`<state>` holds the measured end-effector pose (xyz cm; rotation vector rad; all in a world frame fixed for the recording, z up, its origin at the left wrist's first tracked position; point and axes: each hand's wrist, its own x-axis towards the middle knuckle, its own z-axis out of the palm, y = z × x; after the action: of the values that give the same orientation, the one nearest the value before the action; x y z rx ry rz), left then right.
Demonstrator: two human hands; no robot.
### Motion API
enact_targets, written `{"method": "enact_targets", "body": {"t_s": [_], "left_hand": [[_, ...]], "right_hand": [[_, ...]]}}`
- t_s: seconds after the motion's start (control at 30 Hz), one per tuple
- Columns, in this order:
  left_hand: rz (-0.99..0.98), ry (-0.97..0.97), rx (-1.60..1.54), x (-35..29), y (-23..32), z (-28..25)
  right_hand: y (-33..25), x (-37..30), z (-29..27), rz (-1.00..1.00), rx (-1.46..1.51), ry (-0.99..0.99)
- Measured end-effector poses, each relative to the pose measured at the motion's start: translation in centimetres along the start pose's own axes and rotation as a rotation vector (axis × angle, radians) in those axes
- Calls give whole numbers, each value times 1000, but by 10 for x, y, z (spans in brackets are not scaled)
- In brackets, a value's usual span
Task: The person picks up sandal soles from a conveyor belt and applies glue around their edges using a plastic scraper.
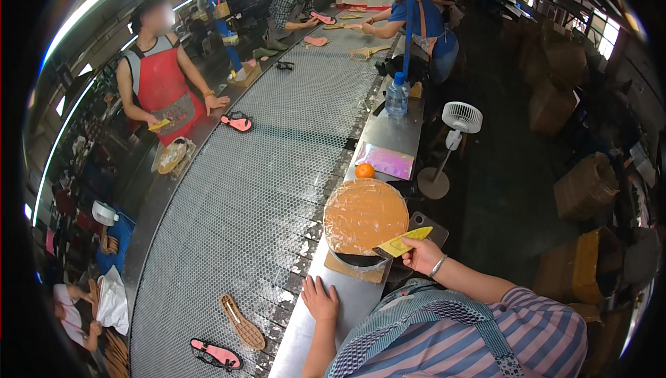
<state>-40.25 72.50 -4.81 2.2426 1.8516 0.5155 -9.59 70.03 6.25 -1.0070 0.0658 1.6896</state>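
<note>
My right hand [424, 256] grips a flat yellow-handled brush [408, 241]. Its dark tip is at the near right rim of a round tan, smeared pan or lid [365, 216], which rests on a dark round base; whether they touch I cannot tell. Fingers outstretched, my left hand [320, 300] lies on the metal ledge [295, 345] and holds nothing. To its left, on the metal mesh conveyor [208, 253], are a brown shoe sole [243, 322] and a sandal with a pink footbed and black straps [216, 355].
Beyond the pan are an orange [364, 170], a shiny pink packet [386, 161] and a large water bottle [397, 95]. A white fan [460, 117] stands right of the ledge. Another sandal [237, 122] lies farther up, before a co-worker in a red apron [163, 76]. Other people work alongside the conveyor.
</note>
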Motion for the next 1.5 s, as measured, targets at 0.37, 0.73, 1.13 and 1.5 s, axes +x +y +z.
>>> {"method": "enact_targets", "body": {"t_s": [0.37, 0.73, 1.13, 1.5], "left_hand": [[-6, 3, -8, 4, 2, 1], [1, 5, -8, 6, 2, 3], [10, 14, -5, 9, 5, 4], [16, 16, 3, 12, 4, 7]], "right_hand": [[-3, 6, -1, 13, 1, 2], [-4, 9, -1, 14, -17, 5], [-8, 8, -1, -2, -5, -10], [-10, 8, 0, -7, 5, -2]]}}
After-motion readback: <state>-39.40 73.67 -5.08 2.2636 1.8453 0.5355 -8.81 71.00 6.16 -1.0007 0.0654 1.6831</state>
